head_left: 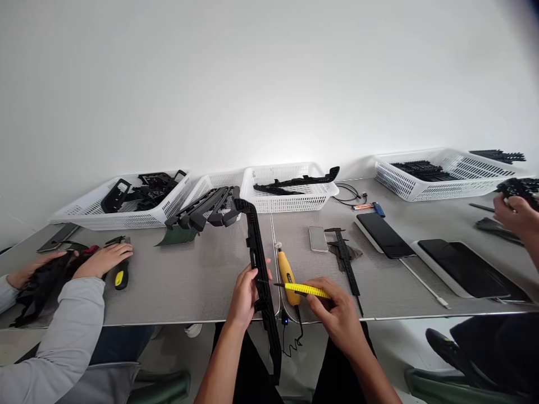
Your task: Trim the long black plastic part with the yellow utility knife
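My left hand (245, 293) is wrapped round the middle of a long black plastic part (263, 283), which stands nearly upright and reaches past the table's front edge. In my right hand (337, 311) is a yellow knife-like tool (309, 290), its dark tip pointing left, close to the black part; whether they touch I cannot tell. Beneath that tip lies a yellow corded tool (287, 275) on the grey table (219, 269). Similar black parts (208, 207) rest across a white basket (219, 180) behind, and others lie in the white basket (290, 205) beside it.
Right of centre lie a small grey box (318, 239), a caliper (346, 259), phones (387, 235) and a cable. A person's hands work on black parts at the left, beside a black-yellow knife (122, 276). Another person's hand (520, 219) holds a part at the right.
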{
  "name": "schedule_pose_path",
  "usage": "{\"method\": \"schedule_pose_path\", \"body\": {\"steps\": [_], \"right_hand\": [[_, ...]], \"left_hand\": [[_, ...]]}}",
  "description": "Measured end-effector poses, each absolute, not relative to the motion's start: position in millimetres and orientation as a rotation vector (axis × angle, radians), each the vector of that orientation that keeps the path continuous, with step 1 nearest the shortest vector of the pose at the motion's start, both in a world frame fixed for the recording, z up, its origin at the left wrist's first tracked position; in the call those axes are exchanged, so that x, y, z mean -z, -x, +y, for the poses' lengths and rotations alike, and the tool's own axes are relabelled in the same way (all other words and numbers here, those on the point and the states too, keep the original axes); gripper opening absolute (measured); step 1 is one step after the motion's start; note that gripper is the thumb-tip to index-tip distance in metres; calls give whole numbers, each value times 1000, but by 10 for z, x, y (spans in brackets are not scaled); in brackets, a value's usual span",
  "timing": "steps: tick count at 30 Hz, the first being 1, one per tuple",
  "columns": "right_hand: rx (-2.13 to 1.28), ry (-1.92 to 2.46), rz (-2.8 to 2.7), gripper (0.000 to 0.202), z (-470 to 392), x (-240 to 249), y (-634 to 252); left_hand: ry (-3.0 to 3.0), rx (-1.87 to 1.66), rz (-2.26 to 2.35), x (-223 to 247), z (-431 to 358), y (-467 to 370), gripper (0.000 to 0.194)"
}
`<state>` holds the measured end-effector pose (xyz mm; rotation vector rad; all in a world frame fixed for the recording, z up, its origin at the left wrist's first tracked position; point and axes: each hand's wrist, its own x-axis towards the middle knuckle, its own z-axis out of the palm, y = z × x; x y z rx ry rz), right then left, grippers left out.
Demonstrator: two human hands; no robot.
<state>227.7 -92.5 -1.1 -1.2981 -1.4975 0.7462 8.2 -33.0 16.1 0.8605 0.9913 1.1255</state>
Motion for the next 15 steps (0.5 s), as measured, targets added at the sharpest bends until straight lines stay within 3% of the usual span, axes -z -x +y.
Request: {"method": "schedule_pose_path", "body": {"steps": [5,15], "right_hand": [[-723,1321,-1465,27,-916,29,-2272],[-699,1304,-1427,27,-942,50,-2298]], "left_hand": [[-850,-1114,986,-173,-348,-94,63],[-920,-1063,1113,-186,-368,-104,63]]}}
